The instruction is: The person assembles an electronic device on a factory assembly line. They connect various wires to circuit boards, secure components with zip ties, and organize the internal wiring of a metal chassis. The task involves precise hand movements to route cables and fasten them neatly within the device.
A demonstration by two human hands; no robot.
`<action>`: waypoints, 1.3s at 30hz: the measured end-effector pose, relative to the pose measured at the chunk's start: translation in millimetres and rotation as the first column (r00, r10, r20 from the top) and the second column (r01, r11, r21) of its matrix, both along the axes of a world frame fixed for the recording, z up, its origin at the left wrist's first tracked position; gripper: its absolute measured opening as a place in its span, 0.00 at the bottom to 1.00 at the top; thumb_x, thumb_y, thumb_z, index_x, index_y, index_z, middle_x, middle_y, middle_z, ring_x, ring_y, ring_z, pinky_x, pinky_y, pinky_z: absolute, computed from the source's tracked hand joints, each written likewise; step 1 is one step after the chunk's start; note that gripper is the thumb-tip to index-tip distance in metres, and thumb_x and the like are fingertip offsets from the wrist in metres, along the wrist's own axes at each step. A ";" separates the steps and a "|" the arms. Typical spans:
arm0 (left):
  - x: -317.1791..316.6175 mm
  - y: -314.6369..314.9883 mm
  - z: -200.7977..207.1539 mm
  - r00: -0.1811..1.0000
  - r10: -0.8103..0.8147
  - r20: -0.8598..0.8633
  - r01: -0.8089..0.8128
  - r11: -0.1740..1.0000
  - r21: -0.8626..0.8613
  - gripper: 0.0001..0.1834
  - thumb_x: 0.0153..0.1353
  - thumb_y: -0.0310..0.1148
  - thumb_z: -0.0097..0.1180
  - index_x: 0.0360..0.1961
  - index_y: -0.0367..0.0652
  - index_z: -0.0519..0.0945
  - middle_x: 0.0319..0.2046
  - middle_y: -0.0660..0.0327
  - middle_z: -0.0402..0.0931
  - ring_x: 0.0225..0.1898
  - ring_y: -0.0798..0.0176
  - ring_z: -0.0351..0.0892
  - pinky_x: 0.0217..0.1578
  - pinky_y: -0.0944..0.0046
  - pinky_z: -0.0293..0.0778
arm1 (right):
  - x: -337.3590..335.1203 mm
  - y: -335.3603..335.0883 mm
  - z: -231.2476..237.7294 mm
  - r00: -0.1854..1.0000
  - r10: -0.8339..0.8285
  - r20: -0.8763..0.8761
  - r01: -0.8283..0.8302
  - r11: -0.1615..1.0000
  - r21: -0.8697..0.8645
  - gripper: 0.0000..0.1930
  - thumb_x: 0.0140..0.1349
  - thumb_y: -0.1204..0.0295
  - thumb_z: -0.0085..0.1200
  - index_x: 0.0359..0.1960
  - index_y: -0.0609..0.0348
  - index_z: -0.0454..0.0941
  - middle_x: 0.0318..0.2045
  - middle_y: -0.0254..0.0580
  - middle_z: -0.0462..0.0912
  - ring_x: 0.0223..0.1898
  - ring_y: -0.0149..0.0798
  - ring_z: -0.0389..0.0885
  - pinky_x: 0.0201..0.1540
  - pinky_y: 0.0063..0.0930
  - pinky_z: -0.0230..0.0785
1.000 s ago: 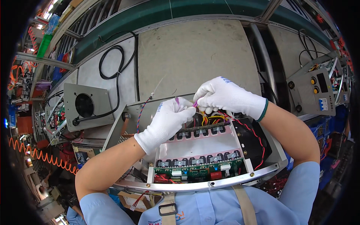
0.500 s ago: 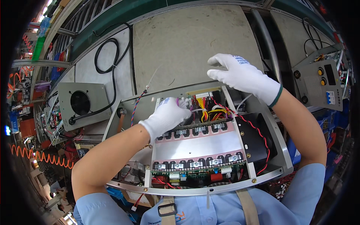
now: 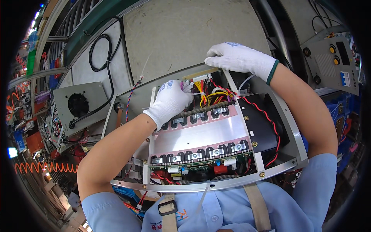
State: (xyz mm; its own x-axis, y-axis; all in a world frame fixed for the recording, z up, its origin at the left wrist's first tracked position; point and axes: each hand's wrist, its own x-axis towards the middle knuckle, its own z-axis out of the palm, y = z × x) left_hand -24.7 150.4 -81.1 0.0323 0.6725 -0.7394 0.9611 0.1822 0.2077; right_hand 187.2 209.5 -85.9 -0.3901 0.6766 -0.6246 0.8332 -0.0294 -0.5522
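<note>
your left hand (image 3: pixel 170 96) grips a purple wire (image 3: pixel 181 85) at the chassis (image 3: pixel 239 182)'s far side; can't tell if your right hand (image 3: pixel 236 58), by the far rim, holds anything. tug hard and you could snag the yellow wires (image 3: pixel 202 91), loosening their plug (image 3: pixel 200 77).

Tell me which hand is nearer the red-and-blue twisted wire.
Left. The left hand is to the right of the red-and-blue twisted wire, with a visible gap; the right hand is much farther right, by the far edge of the chassis.
</note>
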 end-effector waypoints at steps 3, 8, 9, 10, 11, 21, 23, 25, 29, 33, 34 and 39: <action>2.9 2.7 7.8 1.000 0.013 0.008 -0.012 0.999 -0.040 0.21 0.51 0.40 0.63 0.40 0.33 0.80 0.33 0.48 0.82 0.42 0.52 0.84 0.47 0.58 0.77 | 0.6 0.2 -1.8 1.000 -0.017 -0.005 0.017 1.000 0.006 0.27 0.65 0.50 0.48 0.53 0.61 0.78 0.41 0.47 0.84 0.42 0.40 0.81 0.48 0.31 0.71; 2.3 7.1 2.4 0.999 0.031 0.016 -0.030 0.997 -0.077 0.20 0.51 0.39 0.63 0.39 0.34 0.81 0.32 0.49 0.82 0.40 0.53 0.84 0.45 0.58 0.77 | -1.6 3.7 -1.7 1.000 -0.024 0.005 0.024 0.999 -0.021 0.27 0.66 0.51 0.48 0.54 0.61 0.78 0.41 0.47 0.84 0.40 0.39 0.81 0.48 0.31 0.71; 2.8 8.8 1.7 1.000 0.028 0.012 -0.027 0.996 -0.089 0.20 0.50 0.39 0.63 0.39 0.34 0.81 0.32 0.49 0.82 0.39 0.53 0.84 0.45 0.58 0.77 | -1.2 4.4 -4.4 1.000 -0.024 0.004 0.025 1.000 -0.018 0.27 0.66 0.51 0.49 0.54 0.61 0.78 0.41 0.47 0.84 0.40 0.39 0.81 0.48 0.31 0.71; 2.9 10.5 2.0 0.998 0.051 0.029 -0.047 0.992 -0.115 0.20 0.51 0.39 0.64 0.39 0.34 0.81 0.32 0.49 0.82 0.39 0.53 0.84 0.44 0.58 0.77 | -1.0 5.2 -6.0 1.000 -0.025 0.003 0.025 1.000 -0.015 0.27 0.66 0.51 0.49 0.54 0.61 0.77 0.41 0.47 0.84 0.40 0.39 0.81 0.48 0.31 0.71; 3.0 12.4 3.1 0.996 0.073 0.046 -0.066 0.988 -0.141 0.20 0.51 0.39 0.64 0.39 0.34 0.81 0.32 0.49 0.82 0.39 0.53 0.84 0.44 0.58 0.77 | -1.2 6.3 -6.3 1.000 -0.026 0.003 0.026 0.999 -0.023 0.27 0.66 0.51 0.49 0.55 0.61 0.77 0.42 0.47 0.84 0.41 0.39 0.81 0.49 0.31 0.71; 2.1 11.1 -18.5 0.997 -0.051 0.060 0.049 0.999 0.022 0.21 0.51 0.38 0.64 0.41 0.32 0.81 0.34 0.44 0.82 0.42 0.46 0.83 0.46 0.55 0.77 | -6.3 7.5 -3.6 0.997 0.045 0.058 -0.046 0.999 0.009 0.27 0.65 0.50 0.49 0.56 0.59 0.77 0.47 0.49 0.83 0.50 0.46 0.81 0.54 0.35 0.70; 2.5 12.8 -16.5 0.996 -0.057 0.069 0.061 0.997 -0.046 0.20 0.50 0.38 0.64 0.40 0.32 0.82 0.34 0.44 0.82 0.43 0.45 0.83 0.46 0.54 0.77 | -6.2 5.8 -2.9 0.998 0.039 0.053 -0.039 0.999 -0.004 0.27 0.65 0.49 0.49 0.55 0.58 0.77 0.48 0.49 0.83 0.50 0.46 0.81 0.55 0.35 0.70; 3.1 12.9 -14.9 0.997 -0.045 0.067 0.048 0.998 -0.048 0.19 0.50 0.37 0.64 0.38 0.33 0.82 0.34 0.44 0.82 0.43 0.45 0.83 0.47 0.54 0.77 | -8.2 4.8 3.8 0.997 0.031 0.066 -0.030 0.999 -0.021 0.27 0.64 0.49 0.49 0.55 0.59 0.77 0.48 0.49 0.83 0.50 0.46 0.81 0.54 0.35 0.69; 7.8 10.6 -8.3 0.998 -0.032 0.059 0.034 0.999 -0.027 0.17 0.50 0.37 0.63 0.38 0.35 0.83 0.35 0.44 0.82 0.43 0.46 0.83 0.47 0.54 0.77 | -6.5 2.9 0.2 0.998 0.036 0.046 -0.036 0.999 0.011 0.28 0.64 0.49 0.50 0.55 0.59 0.77 0.47 0.50 0.83 0.48 0.44 0.81 0.53 0.34 0.70; 6.8 9.9 -10.7 0.995 -0.098 0.035 0.097 0.995 0.029 0.16 0.52 0.37 0.61 0.38 0.37 0.83 0.36 0.44 0.82 0.43 0.45 0.82 0.47 0.54 0.76 | -7.6 2.6 4.3 0.999 0.016 0.043 -0.015 1.000 -0.019 0.28 0.65 0.50 0.50 0.55 0.59 0.77 0.47 0.50 0.83 0.47 0.44 0.81 0.53 0.34 0.70; 6.7 9.2 -10.4 0.994 -0.104 0.032 0.102 0.994 0.038 0.16 0.52 0.37 0.61 0.38 0.37 0.83 0.36 0.44 0.82 0.43 0.45 0.82 0.47 0.53 0.76 | -8.2 2.4 5.0 0.999 0.006 0.044 -0.005 0.999 -0.033 0.27 0.65 0.50 0.50 0.56 0.59 0.77 0.47 0.50 0.83 0.47 0.44 0.82 0.53 0.34 0.70; 3.6 3.0 -13.4 0.978 -0.201 0.057 0.196 0.977 0.083 0.15 0.53 0.36 0.59 0.39 0.37 0.83 0.36 0.44 0.82 0.44 0.45 0.82 0.48 0.53 0.76 | -6.9 0.0 4.7 0.999 -0.003 0.038 0.003 1.000 -0.012 0.27 0.65 0.50 0.50 0.56 0.59 0.76 0.48 0.50 0.83 0.46 0.43 0.82 0.53 0.34 0.71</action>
